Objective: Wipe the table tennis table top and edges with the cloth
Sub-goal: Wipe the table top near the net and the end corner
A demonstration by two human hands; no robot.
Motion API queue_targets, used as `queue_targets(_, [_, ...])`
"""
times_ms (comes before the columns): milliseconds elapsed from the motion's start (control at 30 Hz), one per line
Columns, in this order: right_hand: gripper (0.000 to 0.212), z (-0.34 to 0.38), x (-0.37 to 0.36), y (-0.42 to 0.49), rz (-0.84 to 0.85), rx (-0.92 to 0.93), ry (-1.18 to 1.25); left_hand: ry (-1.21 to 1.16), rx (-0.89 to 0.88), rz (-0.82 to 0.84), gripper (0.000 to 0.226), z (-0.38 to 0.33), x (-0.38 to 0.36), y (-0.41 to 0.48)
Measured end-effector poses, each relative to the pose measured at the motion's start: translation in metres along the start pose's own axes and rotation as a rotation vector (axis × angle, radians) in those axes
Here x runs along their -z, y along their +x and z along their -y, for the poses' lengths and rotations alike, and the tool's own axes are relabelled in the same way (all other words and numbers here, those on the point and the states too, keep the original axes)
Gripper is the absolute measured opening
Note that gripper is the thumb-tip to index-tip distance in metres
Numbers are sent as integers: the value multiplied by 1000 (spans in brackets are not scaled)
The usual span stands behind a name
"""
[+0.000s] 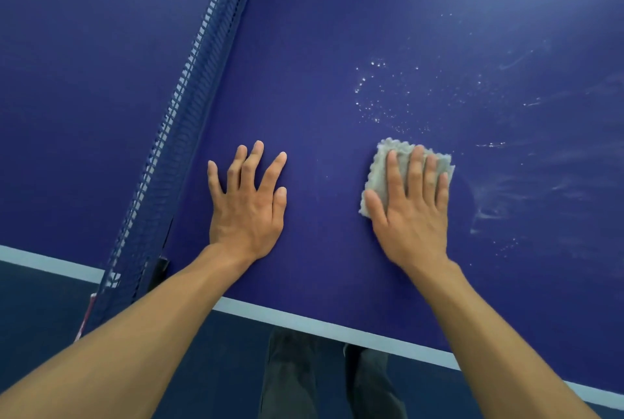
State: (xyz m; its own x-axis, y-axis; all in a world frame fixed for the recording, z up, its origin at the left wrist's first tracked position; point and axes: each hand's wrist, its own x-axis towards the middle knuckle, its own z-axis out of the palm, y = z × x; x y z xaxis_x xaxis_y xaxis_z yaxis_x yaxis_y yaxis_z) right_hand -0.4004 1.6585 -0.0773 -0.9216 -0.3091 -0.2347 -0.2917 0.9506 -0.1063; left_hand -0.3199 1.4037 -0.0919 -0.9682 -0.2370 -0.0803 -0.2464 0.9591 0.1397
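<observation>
The blue table tennis table top point(320, 81) fills most of the view, with a white line along its near edge point(304, 319). A folded grey cloth point(381, 169) lies flat on the top. My right hand point(410, 206) presses on the cloth with straight, spread fingers and covers most of it. My left hand point(248, 202) rests flat on the bare top to the left, fingers spread, holding nothing. Water droplets point(371, 88) and wet smears point(499, 202) lie beyond and to the right of the cloth.
The dark blue net point(189, 88) runs from the near left edge up to the top centre, just left of my left hand. A black net clamp point(160, 270) grips the table edge. My legs point(324, 381) and the dark floor show below the edge.
</observation>
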Motion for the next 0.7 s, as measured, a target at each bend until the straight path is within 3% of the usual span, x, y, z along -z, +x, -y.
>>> queue_targets(133, [76,28,15,85,-10,-314,136,-13,-10,-5,57,2,1,0])
queue_targets(200, [76,53,19,115,-8,-328,169,-14,-14,-3,56,2,2,0])
queue_targets(400, [75,83,3,63,-18,163,65,-45,-7,-8,55,2,4,0])
queue_targets(467, [74,60,-4,18,-9,204,35,-59,-6,-1,55,3,5,0])
queue_targets(567, [75,23,-1,-14,34,62,29,-64,-4,15,56,4,6,1])
queue_targets(700, [77,9,20,67,35,-231,92,-76,-9,-2,55,4,4,0])
